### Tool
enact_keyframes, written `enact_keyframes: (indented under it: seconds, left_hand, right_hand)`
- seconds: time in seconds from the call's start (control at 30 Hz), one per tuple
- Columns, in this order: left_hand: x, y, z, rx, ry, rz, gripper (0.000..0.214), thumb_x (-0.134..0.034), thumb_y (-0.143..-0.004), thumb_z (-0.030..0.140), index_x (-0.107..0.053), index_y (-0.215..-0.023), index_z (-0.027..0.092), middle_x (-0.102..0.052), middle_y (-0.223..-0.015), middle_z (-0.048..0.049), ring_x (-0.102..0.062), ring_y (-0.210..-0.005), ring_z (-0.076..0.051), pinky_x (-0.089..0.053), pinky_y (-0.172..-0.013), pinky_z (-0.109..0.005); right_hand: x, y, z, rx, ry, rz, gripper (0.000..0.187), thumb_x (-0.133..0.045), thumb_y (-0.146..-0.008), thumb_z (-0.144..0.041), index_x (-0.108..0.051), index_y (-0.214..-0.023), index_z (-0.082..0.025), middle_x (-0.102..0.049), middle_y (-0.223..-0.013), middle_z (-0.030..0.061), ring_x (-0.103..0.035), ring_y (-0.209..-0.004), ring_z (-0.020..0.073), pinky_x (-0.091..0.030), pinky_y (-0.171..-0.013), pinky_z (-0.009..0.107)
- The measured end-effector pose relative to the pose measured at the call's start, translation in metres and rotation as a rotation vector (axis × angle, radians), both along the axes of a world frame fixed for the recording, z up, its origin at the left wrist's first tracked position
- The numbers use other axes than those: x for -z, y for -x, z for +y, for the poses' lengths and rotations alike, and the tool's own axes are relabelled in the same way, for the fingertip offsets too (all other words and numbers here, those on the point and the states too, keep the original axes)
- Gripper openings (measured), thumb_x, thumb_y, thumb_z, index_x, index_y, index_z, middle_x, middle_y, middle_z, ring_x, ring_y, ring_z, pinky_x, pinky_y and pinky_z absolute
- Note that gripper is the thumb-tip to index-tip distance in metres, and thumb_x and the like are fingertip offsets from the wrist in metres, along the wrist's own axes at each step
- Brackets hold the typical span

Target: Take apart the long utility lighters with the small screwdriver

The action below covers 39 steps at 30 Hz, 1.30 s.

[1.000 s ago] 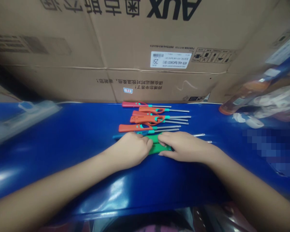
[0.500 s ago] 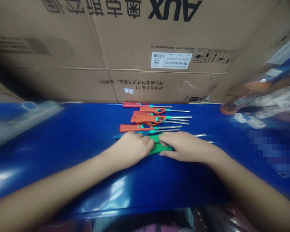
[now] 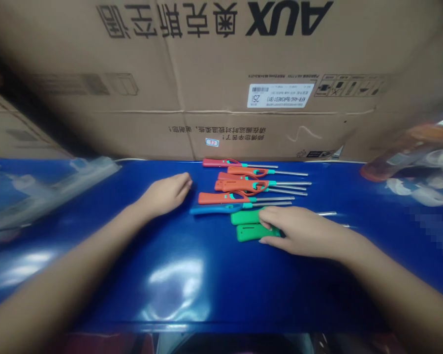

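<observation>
My right hand (image 3: 299, 228) is closed over two green long-neck lighters, the far one (image 3: 245, 217) and the near one (image 3: 254, 232), which lie side by side on the blue table. Their metal tips stick out beyond the hand. My left hand (image 3: 166, 193) hovers left of the lighters, fingers curled together; nothing shows in it. Between the hands lies a blue lighter (image 3: 214, 209), just under an orange lighter (image 3: 221, 197). Farther back are several red and orange lighters (image 3: 239, 185), roughly parallel, nozzles pointing right. A red one (image 3: 219, 162) lies nearest the box.
A large cardboard box (image 3: 206, 98) stands along the table's (image 3: 107, 280) back edge. A bottle (image 3: 391, 152) and whitish items (image 3: 417, 191) stand at the right. Blurred clear plastic packaging (image 3: 77, 189) lies at the left.
My left hand has let go of the green lighters and moved left and back, uncovering their handle ends and the blue lighter. My right hand stays on the green lighters. The view has shifted slightly.
</observation>
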<state>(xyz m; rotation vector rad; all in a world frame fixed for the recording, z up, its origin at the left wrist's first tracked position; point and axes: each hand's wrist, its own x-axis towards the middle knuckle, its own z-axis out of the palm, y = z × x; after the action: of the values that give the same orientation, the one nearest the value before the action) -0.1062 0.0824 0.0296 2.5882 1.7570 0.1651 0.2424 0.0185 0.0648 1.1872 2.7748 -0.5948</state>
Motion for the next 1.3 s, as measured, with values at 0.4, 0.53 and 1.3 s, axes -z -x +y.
enact_keyframes:
  seconds: [0.4,0.53,1.3]
  left_hand:
    - [0.020,0.001,0.007,-0.114,0.004,-0.226,0.024,-0.044,-0.098,0.043,-0.058,-0.099,0.024,-0.068,-0.082,-0.0011,-0.063,-0.073,-0.020,-0.037,-0.058,-0.028]
    - [0.020,0.001,0.006,-0.109,0.003,-0.248,0.025,-0.043,-0.098,0.043,-0.059,-0.099,0.023,-0.069,-0.086,-0.0021,-0.062,-0.074,-0.020,-0.036,-0.060,-0.028]
    - [0.011,-0.052,-0.037,0.461,0.072,-0.196,0.055,-0.036,-0.106,0.048,-0.029,-0.158,0.034,-0.019,-0.169,-0.0023,-0.011,-0.157,-0.031,-0.013,-0.126,-0.058]
  right_hand:
    - [0.005,0.001,0.000,-0.001,-0.004,-0.015,0.024,-0.059,-0.094,-0.042,-0.046,-0.086,-0.023,-0.060,-0.086,-0.0006,-0.053,-0.073,0.0166,-0.030,-0.061,0.027]
    - [0.005,0.001,0.001,-0.001,-0.005,-0.014,0.025,-0.060,-0.094,-0.042,-0.046,-0.086,-0.023,-0.060,-0.086,-0.0005,-0.052,-0.073,0.0166,-0.029,-0.061,0.027]
    - [0.002,0.003,-0.004,-0.024,-0.040,-0.027,0.019,-0.058,-0.095,-0.039,-0.052,-0.091,-0.021,-0.063,-0.094,0.0033,-0.057,-0.075,0.0177,-0.036,-0.062,0.028]
